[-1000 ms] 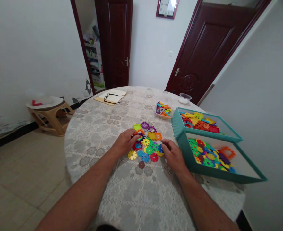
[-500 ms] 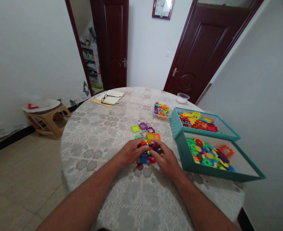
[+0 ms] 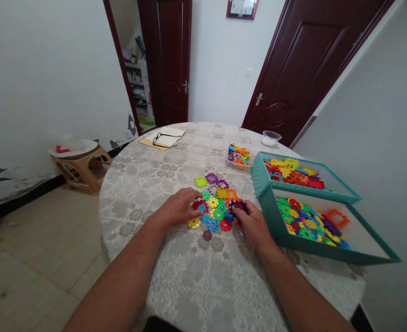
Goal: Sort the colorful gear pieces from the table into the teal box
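Colourful toothed plastic building pieces lie in a loose pile on the table, among them a yellow disc [image 3: 212,202], a blue disc [image 3: 212,224] and a red disc [image 3: 225,224]. At the pile's left edge is my left hand [image 3: 179,207], its thumb and fingers apart around red pieces that it does not visibly grip. My right hand [image 3: 255,223] pinches a dark purple square piece [image 3: 237,204] at the pile's right side. Behind them lie a lime square piece [image 3: 200,181], a purple piece [image 3: 211,178] and orange square pieces [image 3: 231,195].
To the right stands a teal box [image 3: 328,252] in two sections, filled with similar pieces. A small clear tub [image 3: 238,163] of pieces and a clear bowl [image 3: 272,136] sit farther back. Glasses [image 3: 158,137] rest on an open notebook [image 3: 172,133]. A stool [image 3: 86,173] stands left.
My hands have moved apart from over the pile, uncovering its discs. The purple square piece now shows in my right hand. The whole view has shifted slightly.
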